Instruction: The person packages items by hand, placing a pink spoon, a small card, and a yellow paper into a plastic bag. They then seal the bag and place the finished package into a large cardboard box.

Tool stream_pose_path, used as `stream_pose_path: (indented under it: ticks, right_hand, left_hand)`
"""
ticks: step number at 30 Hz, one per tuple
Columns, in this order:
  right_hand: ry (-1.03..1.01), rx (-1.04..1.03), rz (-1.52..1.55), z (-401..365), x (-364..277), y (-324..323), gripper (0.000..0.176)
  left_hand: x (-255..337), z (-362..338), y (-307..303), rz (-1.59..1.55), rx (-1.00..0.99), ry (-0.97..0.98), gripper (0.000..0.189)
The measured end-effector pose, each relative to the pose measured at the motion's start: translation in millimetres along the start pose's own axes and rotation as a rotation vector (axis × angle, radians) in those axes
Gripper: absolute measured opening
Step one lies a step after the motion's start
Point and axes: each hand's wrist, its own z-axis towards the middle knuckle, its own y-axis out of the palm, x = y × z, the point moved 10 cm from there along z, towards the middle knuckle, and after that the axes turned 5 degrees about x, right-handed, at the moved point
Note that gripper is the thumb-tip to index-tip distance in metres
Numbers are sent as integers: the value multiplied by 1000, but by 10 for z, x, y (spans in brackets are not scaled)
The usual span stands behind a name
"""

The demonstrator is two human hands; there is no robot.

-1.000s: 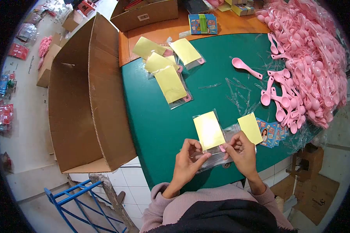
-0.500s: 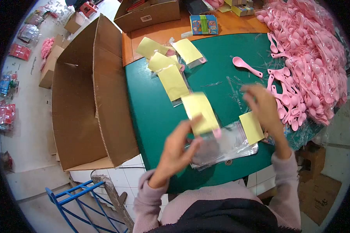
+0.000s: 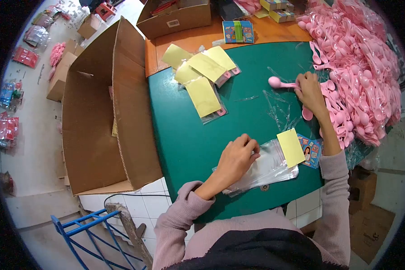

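My right hand (image 3: 310,92) pinches the handle end of a pink plastic spoon (image 3: 275,82), whose rounded back faces up over the green mat. My left hand (image 3: 238,159) is closed, fingers curled at the left part of a stack of clear plastic bags (image 3: 267,168); what sits between its fingertips is hidden. A yellow card (image 3: 291,147) lies on the right end of the bags, beside a blue printed card (image 3: 309,150). Farther off, several bagged packs with yellow cards (image 3: 202,96) and pink spoons overlap each other.
A big heap of pink spoons (image 3: 360,72), many wrapped in plastic, covers the table's right side. Plastic scraps (image 3: 274,108) lie on the green mat (image 3: 180,135). An open cardboard box (image 3: 135,117) stands at left, with a blue metal frame (image 3: 90,222) below it.
A yellow-card pack has gone from near my left hand to the far pile, and that hand now rests at the bags. My right hand has reached away and taken the spoon, which is turned over.
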Motion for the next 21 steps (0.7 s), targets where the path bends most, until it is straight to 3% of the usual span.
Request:
stream_pose_path:
  ticks: [4,7,9,16,19,21]
  right_hand:
    - [30,-62,214,20,-115,-171,16]
    - [18,96,465,-19,-357,-760,15]
    - [152,61,638,-119,-447,-1001,15]
    - [157,-148,935,-585,-756,-1077,16]
    - [398,-102,944,-746,-569,-910,17]
    - [432,-23,870,-780,-530,-937,17]
  left_hand:
    - [-43,-14,-51,34,51,-94,21]
    - [53,-26,-164,23,152,-50,22]
    - [105,-20,-183,124,164,-10,23]
    - [78,2,-80,42,118,-21,19]
    - [11,27,-112,-163,92,-47,17]
    - [-158,2,-103,-593,77,-272,20]
